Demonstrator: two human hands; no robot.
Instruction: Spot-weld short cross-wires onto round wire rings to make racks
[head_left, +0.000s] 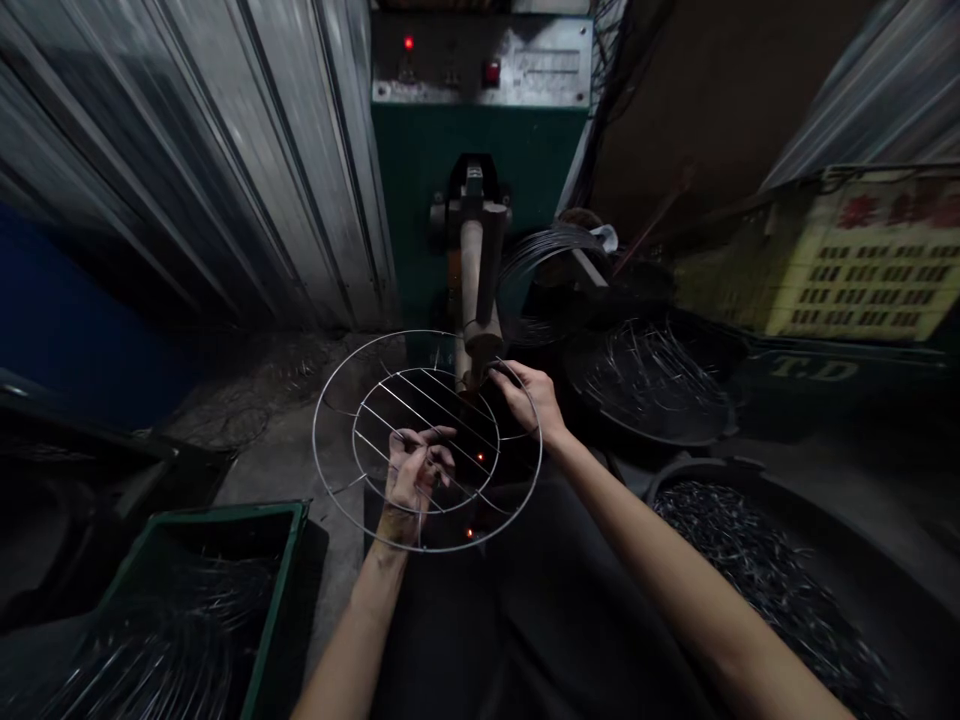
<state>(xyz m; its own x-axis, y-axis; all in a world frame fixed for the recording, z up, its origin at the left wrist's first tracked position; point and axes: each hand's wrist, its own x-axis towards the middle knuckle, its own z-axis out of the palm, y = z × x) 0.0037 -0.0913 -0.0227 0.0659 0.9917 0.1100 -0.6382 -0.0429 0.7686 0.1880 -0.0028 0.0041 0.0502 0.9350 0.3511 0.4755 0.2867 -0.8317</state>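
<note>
A round wire rack [426,441] with an outer ring, an inner ring and parallel cross bars is held up at the end of the machine's arm [480,290]. Below its inner ring, my left hand [416,468] is curled against the wires, with the fingers bent around a bar. At the far right part of the rack, my right hand [529,395] pinches the wire close to the arm's tip. Two small orange sparks glow under the rack. The exact contact between rack and arm tip is too dark to tell.
The green machine body [420,150] with its control panel [540,65] stands ahead. At lower left is a green crate [281,580] of wire rings. To the right are a dark tray [652,430] of wires, a tub [750,480] of short metal pieces and a yellow crate [870,290].
</note>
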